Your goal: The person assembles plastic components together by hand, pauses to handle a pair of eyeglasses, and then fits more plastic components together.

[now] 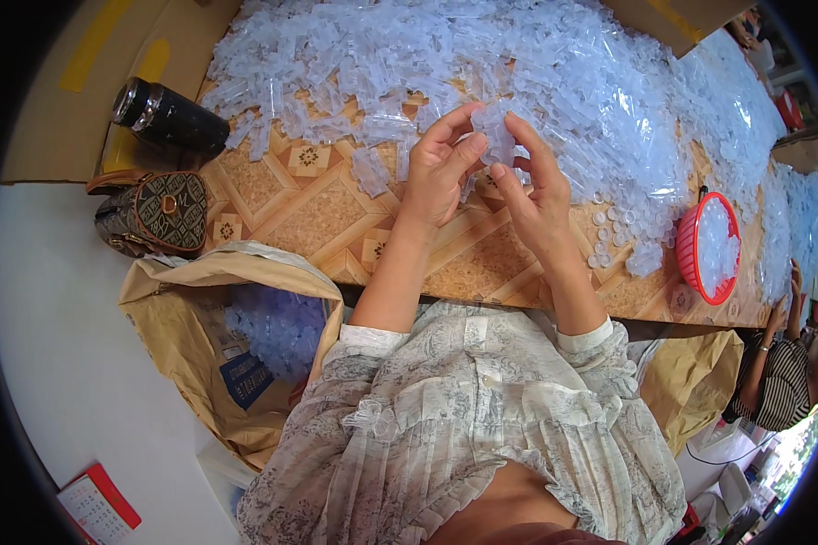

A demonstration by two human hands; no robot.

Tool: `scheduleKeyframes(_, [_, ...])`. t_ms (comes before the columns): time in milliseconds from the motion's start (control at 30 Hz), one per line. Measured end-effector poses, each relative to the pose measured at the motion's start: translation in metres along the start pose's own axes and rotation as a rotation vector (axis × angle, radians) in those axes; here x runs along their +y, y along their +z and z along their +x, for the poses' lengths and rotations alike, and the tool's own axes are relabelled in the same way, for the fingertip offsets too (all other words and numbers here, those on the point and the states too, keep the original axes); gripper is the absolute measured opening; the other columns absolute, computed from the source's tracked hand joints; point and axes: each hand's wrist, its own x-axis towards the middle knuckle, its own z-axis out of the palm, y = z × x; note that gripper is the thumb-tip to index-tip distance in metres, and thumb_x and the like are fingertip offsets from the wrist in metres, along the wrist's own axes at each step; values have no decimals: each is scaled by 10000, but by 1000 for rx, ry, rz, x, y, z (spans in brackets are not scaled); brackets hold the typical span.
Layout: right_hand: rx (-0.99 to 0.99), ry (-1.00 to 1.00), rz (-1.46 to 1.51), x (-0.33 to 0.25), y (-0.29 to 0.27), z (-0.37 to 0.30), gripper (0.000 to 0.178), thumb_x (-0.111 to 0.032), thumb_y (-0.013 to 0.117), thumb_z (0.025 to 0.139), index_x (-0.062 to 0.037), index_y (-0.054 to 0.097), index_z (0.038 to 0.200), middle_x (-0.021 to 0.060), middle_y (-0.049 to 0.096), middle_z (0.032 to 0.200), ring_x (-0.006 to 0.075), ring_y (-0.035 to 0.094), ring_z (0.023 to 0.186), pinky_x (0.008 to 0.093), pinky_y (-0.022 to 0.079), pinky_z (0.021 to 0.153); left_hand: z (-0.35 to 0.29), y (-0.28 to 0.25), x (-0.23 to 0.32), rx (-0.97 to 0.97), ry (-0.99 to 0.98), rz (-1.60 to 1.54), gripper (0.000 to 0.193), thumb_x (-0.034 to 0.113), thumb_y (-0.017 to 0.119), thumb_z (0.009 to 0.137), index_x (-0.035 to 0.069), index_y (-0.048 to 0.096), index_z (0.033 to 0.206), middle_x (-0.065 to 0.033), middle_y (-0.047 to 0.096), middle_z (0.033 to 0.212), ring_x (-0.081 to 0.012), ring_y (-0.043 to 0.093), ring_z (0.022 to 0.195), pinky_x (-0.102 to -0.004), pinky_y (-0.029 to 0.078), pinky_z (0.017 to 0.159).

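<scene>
Above the near part of the table, both hands are raised close together around a clear plastic piece [494,127]. My left hand [438,171] pinches its left side between thumb and fingers. On the other side, the fingertips and thumb of my right hand [538,186] grip the same piece. Its exact shape is hard to make out. Beyond the hands spreads a large heap of similar clear plastic pieces [354,59]. Small round clear caps [602,234] lie to the right of my right hand, beside a red plastic basket [688,250] full of small clear parts.
A black flask [180,118] and a patterned pouch [168,213] sit at the table's left. Below them, an open brown sack [182,350] holds clear bluish parts. Another brown sack [695,386] stands at right, near a person in a striped top [777,386]. Cardboard boxes [41,100] border the heap.
</scene>
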Motion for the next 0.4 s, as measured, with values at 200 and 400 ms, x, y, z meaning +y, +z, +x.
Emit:
scheduleKeyframes(200, [33, 55, 74, -6, 2, -3, 478, -61, 617, 817, -90, 517, 1283, 136, 508, 1325, 264, 532, 1167, 348, 484, 869, 0, 0, 1, -32, 42, -11, 406, 10, 613, 865, 3, 502, 1255, -87, 577, 1119, -143, 586, 981, -275, 517, 825])
scheduleKeyframes(400, [46, 72, 114, -4, 2, -6, 481, -46, 594, 825, -105, 508, 1295, 132, 493, 1340, 260, 517, 1187, 350, 480, 889, -1, 0, -2, -42, 68, 74, 420, 10, 625, 856, 4, 501, 1258, -114, 565, 1177, -158, 588, 988, -276, 517, 840])
